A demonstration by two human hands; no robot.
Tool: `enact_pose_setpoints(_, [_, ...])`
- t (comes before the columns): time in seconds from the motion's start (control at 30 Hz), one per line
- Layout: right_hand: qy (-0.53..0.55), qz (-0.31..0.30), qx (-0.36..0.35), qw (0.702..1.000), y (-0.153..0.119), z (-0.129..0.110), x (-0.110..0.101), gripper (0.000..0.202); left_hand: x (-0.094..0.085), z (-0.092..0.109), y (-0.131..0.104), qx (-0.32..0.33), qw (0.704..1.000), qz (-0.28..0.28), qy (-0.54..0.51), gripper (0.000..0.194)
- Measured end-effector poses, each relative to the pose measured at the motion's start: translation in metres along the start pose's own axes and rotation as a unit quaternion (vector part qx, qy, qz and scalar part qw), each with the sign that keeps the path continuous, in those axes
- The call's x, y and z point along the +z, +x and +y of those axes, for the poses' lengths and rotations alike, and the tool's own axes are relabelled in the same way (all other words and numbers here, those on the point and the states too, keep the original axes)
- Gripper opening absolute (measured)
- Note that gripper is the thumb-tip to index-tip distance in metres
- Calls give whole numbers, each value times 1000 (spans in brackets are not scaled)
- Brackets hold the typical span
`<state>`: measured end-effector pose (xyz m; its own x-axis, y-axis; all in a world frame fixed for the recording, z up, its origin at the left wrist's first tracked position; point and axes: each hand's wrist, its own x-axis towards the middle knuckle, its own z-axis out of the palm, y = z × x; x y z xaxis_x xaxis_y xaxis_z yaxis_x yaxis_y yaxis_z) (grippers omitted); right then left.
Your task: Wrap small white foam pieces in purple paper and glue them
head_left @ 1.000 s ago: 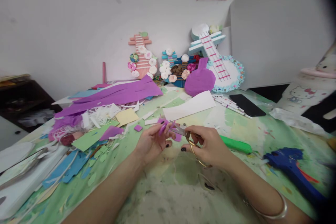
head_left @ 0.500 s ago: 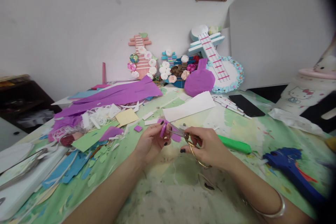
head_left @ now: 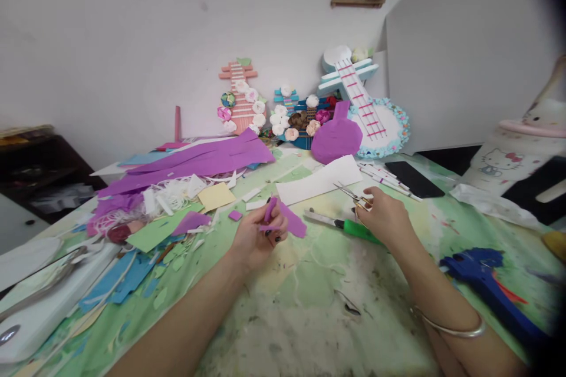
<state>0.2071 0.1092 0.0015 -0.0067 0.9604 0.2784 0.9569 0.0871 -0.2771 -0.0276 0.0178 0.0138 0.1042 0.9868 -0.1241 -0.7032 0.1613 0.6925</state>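
My left hand (head_left: 254, 235) pinches a small curled strip of purple paper (head_left: 270, 210) between its fingers. Just behind it, a flat purple paper piece (head_left: 293, 222) lies on the table. In my right hand (head_left: 390, 217) is a pair of small scissors (head_left: 348, 191) with gold-coloured handles, blades slightly parted and pointing left over the white paper strip (head_left: 316, 182). Below the scissors rests a green-handled knife (head_left: 359, 231), its metal blade towards my left hand. The scissors and the purple strip are well apart.
Purple sheets (head_left: 198, 165), white string (head_left: 165, 197) and paper scraps crowd the left. A blue glue gun (head_left: 480, 265) lies at right, a black phone (head_left: 414, 179) behind it. Decorated guitar-shaped crafts (head_left: 374, 126) lean on the wall. A white cup (head_left: 502, 156) stands far right.
My right hand has drawn the scissors away from the purple strip, to the right and slightly up. The knife blade now shows. My left hand stays nearly in place, still holding the strip.
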Motion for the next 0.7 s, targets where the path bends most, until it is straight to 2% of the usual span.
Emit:
enact_pose_setpoints(0.1, [-17, 0, -19, 1000, 1, 2, 4, 43, -2, -1, -2, -38, 997, -61, -1, 40])
enact_pose_setpoints(0.2, [-10, 29, -53, 998, -3, -1, 4, 34, -4, -3, -4, -66, 991, -113, 3, 41])
enact_pose_setpoints(0.27, [65, 59, -95, 992, -8, -8, 2, 26, -4, -5, -5, -81, 987, -136, 7, 41])
enact_pose_setpoints(0.33, [215, 51, -152, 963, -18, -19, 0, 20, -3, -9, -6, -96, 984, -147, 10, 42])
enact_pose_setpoints(0.4, [373, -20, -210, 904, -29, -31, -1, 19, 0, -14, -7, -112, 983, -147, 13, 45])
enact_pose_setpoints(0.47, [457, -111, -242, 849, -39, -42, -1, 22, 2, -20, -8, -133, 979, -152, 24, 50])
enact_pose_setpoints(0.57, [496, -199, -244, 810, -49, -53, 0, 26, 5, -29, -9, -166, 969, -169, 74, 63])
enact_pose_setpoints(0.7, [545, -264, -193, 772, -54, -56, -1, 24, 6, -37, -10, -190, 958, -178, 124, 72])
